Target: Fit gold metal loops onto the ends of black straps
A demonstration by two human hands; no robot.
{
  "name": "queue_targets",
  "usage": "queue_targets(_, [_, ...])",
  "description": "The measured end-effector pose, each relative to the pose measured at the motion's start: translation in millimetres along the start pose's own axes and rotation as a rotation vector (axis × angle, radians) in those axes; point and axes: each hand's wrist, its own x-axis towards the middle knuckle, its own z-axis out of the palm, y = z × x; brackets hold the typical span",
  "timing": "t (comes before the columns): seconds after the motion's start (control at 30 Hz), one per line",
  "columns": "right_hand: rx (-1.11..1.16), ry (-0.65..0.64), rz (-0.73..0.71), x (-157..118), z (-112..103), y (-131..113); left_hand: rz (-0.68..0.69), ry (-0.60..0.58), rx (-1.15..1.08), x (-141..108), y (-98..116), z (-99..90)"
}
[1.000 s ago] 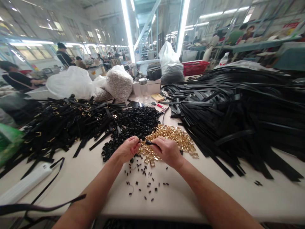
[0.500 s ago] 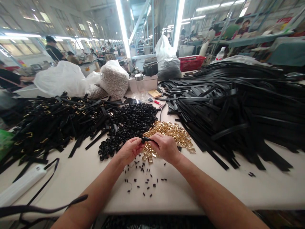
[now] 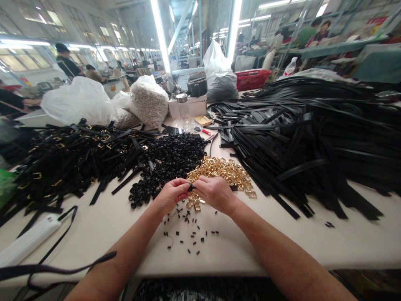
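Note:
My left hand (image 3: pixel 173 194) pinches a small dark end of a black strap (image 3: pixel 190 187) between thumb and fingers. On its other side my right hand (image 3: pixel 216 193) is closed on the same strap, fingertips almost touching those of the left. A short black piece (image 3: pixel 233 187) sticks out beyond the right hand, seemingly the strap's far end. Whether a loop sits around the strap is hidden by the fingers. Just behind the hands lie a heap of black loops (image 3: pixel 175 152) and a pile of gold buckles (image 3: pixel 224 169).
Black straps with gold buckles (image 3: pixel 78 154) are heaped at left. Long black straps (image 3: pixel 297 138) cover the right side. Small black bits (image 3: pixel 194 238) lie scattered in front. Plastic bags (image 3: pixel 148 102), a glass jar (image 3: pixel 183 106) and a red basket (image 3: pixel 252 79) stand behind. A white power strip (image 3: pixel 31 240) lies left.
The strap end between my hands shows less now, as the fingertips have drawn closer together around it. My right hand has turned slightly. The view has shifted a little.

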Motion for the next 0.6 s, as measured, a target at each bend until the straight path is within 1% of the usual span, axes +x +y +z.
queue_targets(0.13, [0.161,-0.011,0.134,0.1,-1.4,-5.2,0.078,0.015,0.064,-2.0,-0.6,4.3])
queue_targets(0.23, [0.191,-0.068,0.191,0.3,-2.5,-9.7,0.111,-0.02,0.12,-4.0,-3.3,9.9])
queue_targets(0.4, [0.167,-0.152,0.122,1.2,0.0,-9.9,0.158,-0.031,0.309,-5.9,-3.3,13.3])
queue_targets(0.5, [0.086,-0.178,0.084,2.0,-1.2,-6.6,0.168,-0.044,0.393,-6.4,2.0,10.3])
queue_targets(0.6, [0.033,-0.171,0.044,2.4,-5.4,-3.2,0.207,-0.041,0.445,-7.4,9.7,4.4])
